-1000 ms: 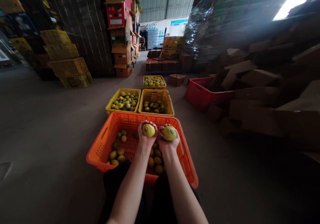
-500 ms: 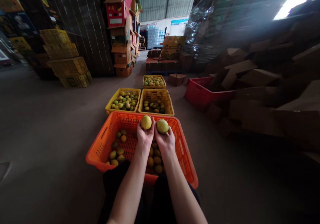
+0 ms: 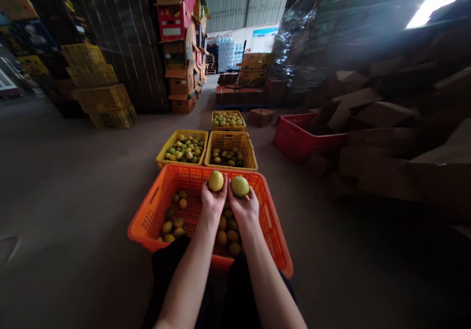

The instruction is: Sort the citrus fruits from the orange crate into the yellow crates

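Observation:
Palm up, my left hand point(image 3: 213, 199) holds a yellow fruit point(image 3: 216, 181) over the orange crate point(image 3: 270, 216). Close beside it, my right hand point(image 3: 245, 206) cradles a greener yellow fruit point(image 3: 240, 186). The two hands are side by side near the crate's far rim. Inside the crate, several yellow-green fruits point(image 3: 167, 227) lie at the left, and more fruits point(image 3: 232, 235) lie between and under my forearms, which hide part of the crate.
Beyond the orange crate are yellow crates of fruit, one at left point(image 3: 160, 160), one at right point(image 3: 253, 160) and one farther back point(image 3: 228, 128). A red crate point(image 3: 294, 140) and cardboard pieces point(image 3: 390, 115) lie at right. Stacked yellow crates point(image 3: 103, 98) and boxes point(image 3: 180, 81) stand left.
The whole view has shifted very slightly. Both hands keep the same pose, each with its fruit.

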`<state>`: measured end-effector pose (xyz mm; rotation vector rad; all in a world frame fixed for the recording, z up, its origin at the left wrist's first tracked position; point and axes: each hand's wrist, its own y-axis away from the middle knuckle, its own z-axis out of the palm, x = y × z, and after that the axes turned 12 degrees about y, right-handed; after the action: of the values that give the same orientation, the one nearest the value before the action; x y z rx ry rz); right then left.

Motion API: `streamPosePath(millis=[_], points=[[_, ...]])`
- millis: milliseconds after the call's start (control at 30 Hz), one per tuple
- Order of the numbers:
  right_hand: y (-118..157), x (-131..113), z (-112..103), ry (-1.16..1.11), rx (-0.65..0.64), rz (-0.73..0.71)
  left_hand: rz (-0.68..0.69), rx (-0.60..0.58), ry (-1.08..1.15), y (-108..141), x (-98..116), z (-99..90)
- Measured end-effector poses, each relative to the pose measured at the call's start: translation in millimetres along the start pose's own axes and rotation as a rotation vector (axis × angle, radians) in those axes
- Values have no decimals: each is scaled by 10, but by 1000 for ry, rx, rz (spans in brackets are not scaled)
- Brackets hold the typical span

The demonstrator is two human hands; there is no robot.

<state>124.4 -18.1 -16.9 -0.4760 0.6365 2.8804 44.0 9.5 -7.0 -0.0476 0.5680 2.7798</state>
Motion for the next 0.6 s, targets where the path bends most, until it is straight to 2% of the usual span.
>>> streamPosePath(millis=[133, 233, 300, 433, 500, 567, 600], points=[[-22, -10, -24, -18, 30, 0, 53, -9, -35, -34, 80, -11], [-40, -16, -39, -18, 20, 5, 65, -5, -103, -91, 123, -109], [-60, -17, -48, -36, 21, -1, 56, 78, -182, -125, 128, -266], [-94, 0, -61, -93, 31, -8, 77, 304, -288, -118, 110, -747], [-92, 21, -63, -88, 6, 3, 75, 383, -321, -96, 124, -912], [-73, 49, -57, -73, 0, 40, 84, 389, -343, -111, 187, -886], [-60, 62, -51, -69, 13, 61, 95, 354, -345, -142, 243, -781]])
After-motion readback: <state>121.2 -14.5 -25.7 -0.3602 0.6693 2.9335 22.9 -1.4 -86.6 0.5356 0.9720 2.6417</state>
